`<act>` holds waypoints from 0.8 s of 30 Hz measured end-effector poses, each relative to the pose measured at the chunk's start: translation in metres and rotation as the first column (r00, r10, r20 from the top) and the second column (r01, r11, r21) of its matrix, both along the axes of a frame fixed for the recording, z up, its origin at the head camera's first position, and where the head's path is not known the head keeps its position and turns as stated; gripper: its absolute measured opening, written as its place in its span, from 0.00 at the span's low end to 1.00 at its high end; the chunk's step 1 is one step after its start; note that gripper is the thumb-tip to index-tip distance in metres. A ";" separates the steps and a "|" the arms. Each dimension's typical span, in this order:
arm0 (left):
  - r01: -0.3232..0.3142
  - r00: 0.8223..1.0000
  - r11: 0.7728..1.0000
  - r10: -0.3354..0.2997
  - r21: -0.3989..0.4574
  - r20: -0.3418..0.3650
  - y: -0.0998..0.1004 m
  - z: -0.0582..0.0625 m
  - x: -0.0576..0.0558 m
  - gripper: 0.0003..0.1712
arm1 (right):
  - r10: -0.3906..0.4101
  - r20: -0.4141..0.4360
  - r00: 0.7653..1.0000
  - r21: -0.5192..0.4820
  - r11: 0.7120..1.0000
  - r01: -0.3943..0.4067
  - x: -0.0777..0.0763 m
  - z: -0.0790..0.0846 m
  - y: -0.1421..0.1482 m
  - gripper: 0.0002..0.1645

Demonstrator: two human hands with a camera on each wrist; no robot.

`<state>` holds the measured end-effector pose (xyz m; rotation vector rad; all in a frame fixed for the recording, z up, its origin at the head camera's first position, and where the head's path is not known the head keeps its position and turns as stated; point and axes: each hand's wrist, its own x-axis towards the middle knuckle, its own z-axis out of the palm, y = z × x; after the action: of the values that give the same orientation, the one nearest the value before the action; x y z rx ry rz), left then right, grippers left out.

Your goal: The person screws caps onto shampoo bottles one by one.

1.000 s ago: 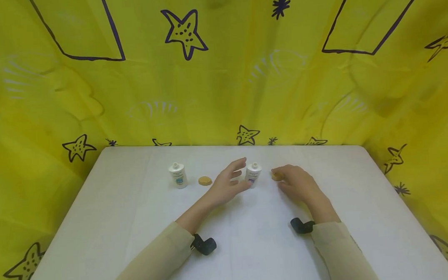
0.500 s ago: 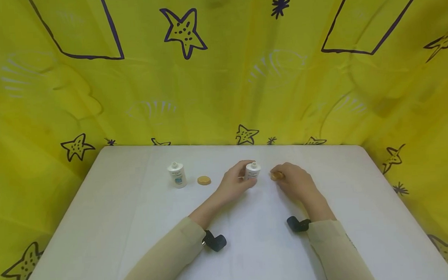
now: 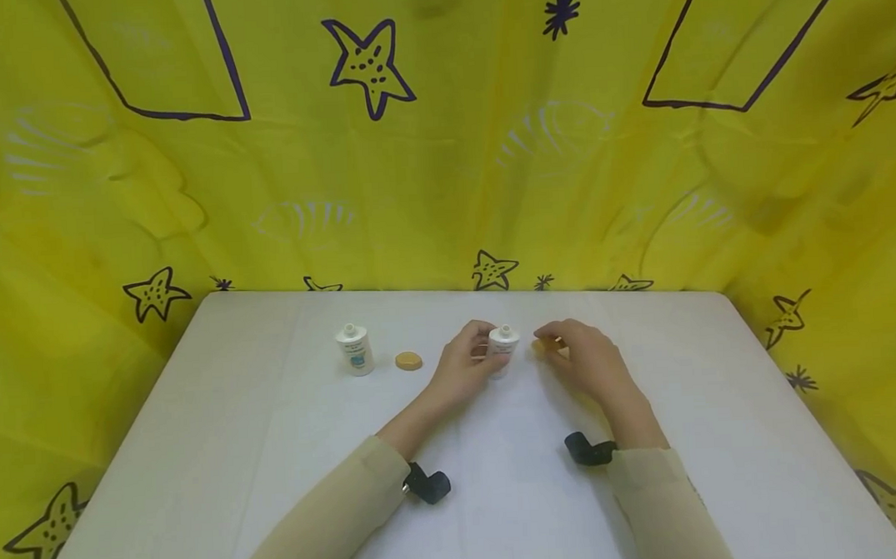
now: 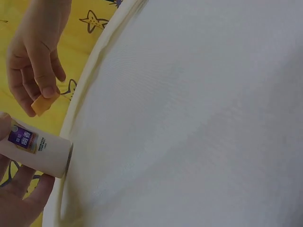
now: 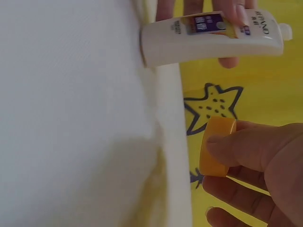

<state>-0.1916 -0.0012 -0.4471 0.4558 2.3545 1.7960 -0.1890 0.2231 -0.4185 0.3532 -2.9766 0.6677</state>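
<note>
Upright on the table, an uncapped white bottle (image 3: 504, 340) is gripped by my left hand (image 3: 455, 369), thumb in front. A purple label and the bare white neck of this bottle (image 5: 213, 40) show in the right wrist view. Just to its right, my right hand (image 3: 593, 361) pinches a yellow-orange cap (image 5: 217, 147) between thumb and fingers. A small gap separates that cap from the bottle. Another uncapped white bottle (image 3: 355, 352) stands to the left, and a second yellow-orange cap (image 3: 409, 361) lies on the table between it and my left hand.
The table (image 3: 275, 454) is covered with a white cloth. Behind it and at both sides hangs a yellow curtain (image 3: 443, 171) with dark star drawings. A black camera mount sits on each wrist.
My left hand has closed round the right-hand bottle, which has shifted slightly left. My right hand has raised its cap a little and brought it nearer the bottle.
</note>
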 end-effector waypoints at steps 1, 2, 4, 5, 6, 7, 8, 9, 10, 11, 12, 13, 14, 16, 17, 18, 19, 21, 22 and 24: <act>-0.003 1.000 1.000 0.003 0.002 -0.002 -0.002 0.000 0.001 0.22 | 0.005 -0.014 1.000 -0.008 1.000 -0.005 0.000 0.001 -0.001 0.17; -0.005 1.000 1.000 0.005 0.001 -0.004 -0.004 0.001 0.002 0.22 | 0.008 -0.024 1.000 -0.018 1.000 -0.009 0.001 0.003 -0.003 0.17; -0.003 1.000 1.000 0.004 0.009 -0.011 -0.010 0.002 0.006 0.22 | 0.017 -0.041 0.999 -0.042 0.999 -0.019 0.003 0.006 -0.007 0.18; -0.002 1.000 1.000 0.002 0.014 -0.013 -0.014 0.003 0.007 0.22 | 0.022 -0.049 0.999 -0.055 0.998 -0.025 0.004 0.008 -0.009 0.19; 0.000 1.000 1.000 0.000 0.021 -0.015 -0.017 0.004 0.009 0.22 | 0.028 -0.056 0.998 -0.070 0.997 -0.032 0.006 0.010 -0.011 0.19; 0.004 1.000 1.000 -0.003 0.031 -0.016 -0.021 0.005 0.011 0.22 | 0.034 -0.066 0.997 -0.082 0.996 -0.039 0.007 0.012 -0.013 0.19; 0.007 1.000 0.999 -0.006 0.038 -0.019 -0.025 0.006 0.013 0.23 | 0.042 -0.074 0.996 -0.095 0.994 -0.049 0.009 0.014 -0.015 0.19; 0.008 1.000 0.999 -0.007 0.048 -0.018 -0.029 0.008 0.015 0.23 | 0.050 -0.084 0.995 -0.110 0.992 -0.059 0.010 0.016 -0.017 0.19; 0.005 1.000 0.999 -0.004 0.054 -0.016 -0.033 0.009 0.017 0.23 | 0.058 -0.093 0.994 -0.125 0.990 -0.070 0.012 0.018 -0.019 0.19; -0.002 1.000 0.999 0.003 0.053 -0.011 -0.037 0.009 0.020 0.23 | 0.069 -0.100 0.993 -0.141 0.987 -0.083 0.014 0.019 -0.021 0.19; -0.006 1.000 0.998 0.007 0.058 -0.013 -0.041 0.010 0.022 0.23 | 0.081 -0.108 0.991 -0.156 0.983 -0.098 0.016 0.021 -0.024 0.19; -0.011 1.000 0.998 0.012 0.058 -0.012 -0.045 0.010 0.024 0.23 | 0.097 -0.115 0.989 -0.170 0.979 -0.115 0.018 0.022 -0.026 0.19; -0.018 1.000 0.998 0.018 0.057 -0.010 -0.049 0.010 0.027 0.23 | 0.115 -0.124 0.986 -0.190 0.972 -0.137 0.020 0.023 -0.029 0.19; -0.029 1.000 0.998 0.029 0.048 -0.011 -0.056 0.010 0.032 0.23 | 0.153 -0.142 0.978 -0.229 0.956 -0.182 0.025 0.024 -0.034 0.19; -0.028 1.000 0.999 0.028 0.045 -0.011 -0.059 0.011 0.035 0.23 | 0.172 -0.154 0.973 -0.252 0.945 -0.207 0.027 0.024 -0.036 0.19; -0.023 1.000 0.999 0.024 0.043 -0.017 -0.062 0.012 0.037 0.23 | 0.187 -0.166 0.968 -0.278 0.933 -0.228 0.030 0.025 -0.038 0.19; -0.019 1.000 0.999 0.020 0.039 -0.020 -0.064 0.014 0.039 0.22 | 0.202 -0.179 0.963 -0.305 0.919 -0.249 0.032 0.026 -0.040 0.19; -0.007 0.999 1.000 0.008 0.028 -0.037 -0.067 0.017 0.043 0.22 | 0.220 -0.204 0.954 -0.356 0.891 -0.282 0.037 0.026 -0.041 0.19; 0.003 0.999 1.000 -0.002 0.022 -0.041 -0.068 0.020 0.044 0.21 | 0.224 -0.213 0.951 -0.379 0.878 -0.291 0.039 0.027 -0.041 0.18; 0.033 0.998 0.999 -0.033 0.007 -0.053 -0.070 0.023 0.047 0.20 | 0.226 -0.225 0.948 -0.414 0.858 -0.303 0.045 0.029 -0.040 0.18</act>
<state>-0.1449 -0.0709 -0.4239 0.5459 2.3604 1.8013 -0.1442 0.1826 -0.3897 0.7460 -2.5304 1.2461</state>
